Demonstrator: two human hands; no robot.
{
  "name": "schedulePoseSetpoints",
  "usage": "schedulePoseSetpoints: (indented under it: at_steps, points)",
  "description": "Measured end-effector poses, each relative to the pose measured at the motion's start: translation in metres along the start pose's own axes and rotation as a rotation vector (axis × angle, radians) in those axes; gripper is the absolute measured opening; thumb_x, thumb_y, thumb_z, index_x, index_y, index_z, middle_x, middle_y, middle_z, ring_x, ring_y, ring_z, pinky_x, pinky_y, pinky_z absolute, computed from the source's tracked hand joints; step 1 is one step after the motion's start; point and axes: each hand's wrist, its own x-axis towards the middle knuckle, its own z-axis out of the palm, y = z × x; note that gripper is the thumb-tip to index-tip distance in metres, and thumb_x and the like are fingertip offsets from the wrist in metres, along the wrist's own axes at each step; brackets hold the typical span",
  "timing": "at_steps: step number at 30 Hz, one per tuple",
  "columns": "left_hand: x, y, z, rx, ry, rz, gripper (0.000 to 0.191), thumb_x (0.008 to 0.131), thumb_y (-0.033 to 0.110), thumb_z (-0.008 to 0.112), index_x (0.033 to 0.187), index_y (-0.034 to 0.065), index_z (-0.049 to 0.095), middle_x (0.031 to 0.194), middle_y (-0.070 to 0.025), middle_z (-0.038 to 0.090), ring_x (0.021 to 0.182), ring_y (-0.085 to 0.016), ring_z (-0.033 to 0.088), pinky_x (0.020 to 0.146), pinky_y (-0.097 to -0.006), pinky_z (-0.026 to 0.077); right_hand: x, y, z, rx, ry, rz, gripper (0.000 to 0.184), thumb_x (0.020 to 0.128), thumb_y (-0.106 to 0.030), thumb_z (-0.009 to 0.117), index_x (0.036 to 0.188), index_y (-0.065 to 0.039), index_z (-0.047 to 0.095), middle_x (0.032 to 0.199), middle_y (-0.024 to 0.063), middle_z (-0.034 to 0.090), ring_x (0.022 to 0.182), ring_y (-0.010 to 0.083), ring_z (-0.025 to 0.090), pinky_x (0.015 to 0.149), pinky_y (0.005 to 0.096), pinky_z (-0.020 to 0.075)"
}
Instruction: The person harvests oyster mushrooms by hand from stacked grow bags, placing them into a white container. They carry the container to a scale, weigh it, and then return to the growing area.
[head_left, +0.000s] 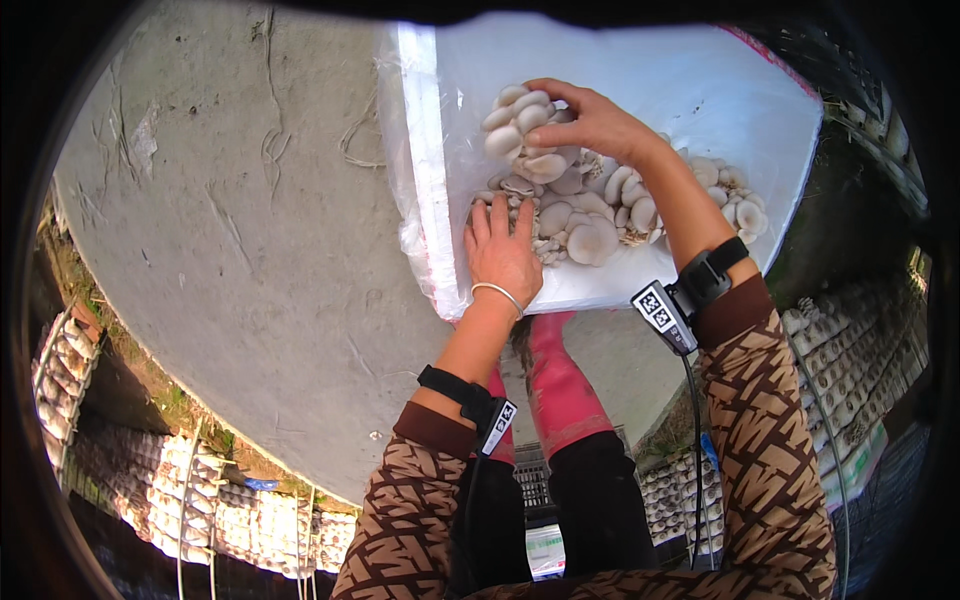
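My right hand (592, 124) grips a cluster of pale oyster mushrooms (525, 127) above the left part of a white foam box (424, 150) lined with clear plastic. Below it, my left hand (502, 251) rests with spread fingers on small mushrooms near the box's left wall; whether it grips any is hidden beneath the fingers. More oyster mushroom clusters (592, 236) lie along the near side of the box, reaching to its right corner. My right forearm passes over some of them.
The box stands on a grey concrete floor (262, 247) with loose strings (274, 142), just in front of my pink boots (562, 390). Stacked mushroom grow bags (255, 525) line the floor's outer edge, with more stacks (862, 360) at the right. A dark plastic crate (534, 480) is behind my legs.
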Motion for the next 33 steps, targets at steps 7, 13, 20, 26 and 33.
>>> schedulePoseSetpoints:
  at_steps: [7, 13, 20, 26, 33]
  points:
    - [-0.018, -0.002, -0.043, -0.211, 0.196, 0.137, 0.049, 0.067, 0.004, 0.059, 0.116, 0.0036, 0.055, 0.127, -0.0193, 0.042, 0.119, -0.043, 0.036, 0.100, -0.0490, 0.032, 0.037, 0.008, 0.044, -0.573, -0.208, 0.089, 0.058, 0.078, -0.024, 0.064, 0.132, -0.017, 0.043, 0.115, 0.0161, 0.055, 0.105, 0.0329, 0.055, 0.088, 0.0396, 0.0451]
    - [-0.018, -0.027, -0.081, -0.105, 0.464, -0.037, 0.062, 0.069, 0.001, 0.058, 0.129, 0.0022, 0.040, 0.125, -0.0213, 0.042, 0.114, -0.039, 0.043, 0.097, -0.0437, 0.037, 0.042, 0.009, 0.040, -0.587, -0.246, 0.159, 0.054, 0.080, -0.024, 0.057, 0.131, -0.012, 0.044, 0.119, 0.0172, 0.057, 0.113, 0.0311, 0.052, 0.091, 0.0401, 0.0428]
    - [-0.014, -0.036, -0.067, -0.257, 0.424, 0.013, 0.069, 0.069, -0.001, 0.058, 0.133, 0.0016, 0.032, 0.122, -0.0219, 0.042, 0.113, -0.040, 0.044, 0.096, -0.0432, 0.038, 0.046, 0.020, 0.079, -0.577, -0.214, 0.207, 0.049, 0.078, -0.019, 0.055, 0.126, -0.009, 0.047, 0.119, 0.0179, 0.055, 0.100, 0.0365, 0.058, 0.087, 0.0411, 0.0458]
    - [-0.017, -0.032, -0.082, -0.218, 0.330, 0.000, 0.067, 0.069, 0.000, 0.059, 0.131, 0.0016, 0.033, 0.121, -0.0221, 0.042, 0.112, -0.040, 0.043, 0.096, -0.0426, 0.038, -0.001, 0.006, 0.072, -0.608, 0.462, -0.058, 0.037, 0.076, -0.017, 0.059, 0.113, -0.010, 0.057, 0.103, 0.0148, 0.058, 0.098, 0.0350, 0.058, 0.080, 0.0407, 0.0493]
    - [-0.016, -0.021, -0.090, -0.014, 0.281, -0.021, 0.065, 0.069, 0.003, 0.059, 0.128, -0.0026, 0.034, 0.121, -0.0250, 0.040, 0.113, -0.041, 0.040, 0.098, -0.0436, 0.036, -0.074, 0.034, 0.104, -1.004, 0.233, 0.037, 0.022, 0.075, -0.018, 0.059, 0.095, -0.009, 0.062, 0.096, 0.0119, 0.062, 0.092, 0.0281, 0.056, 0.079, 0.0391, 0.0431]
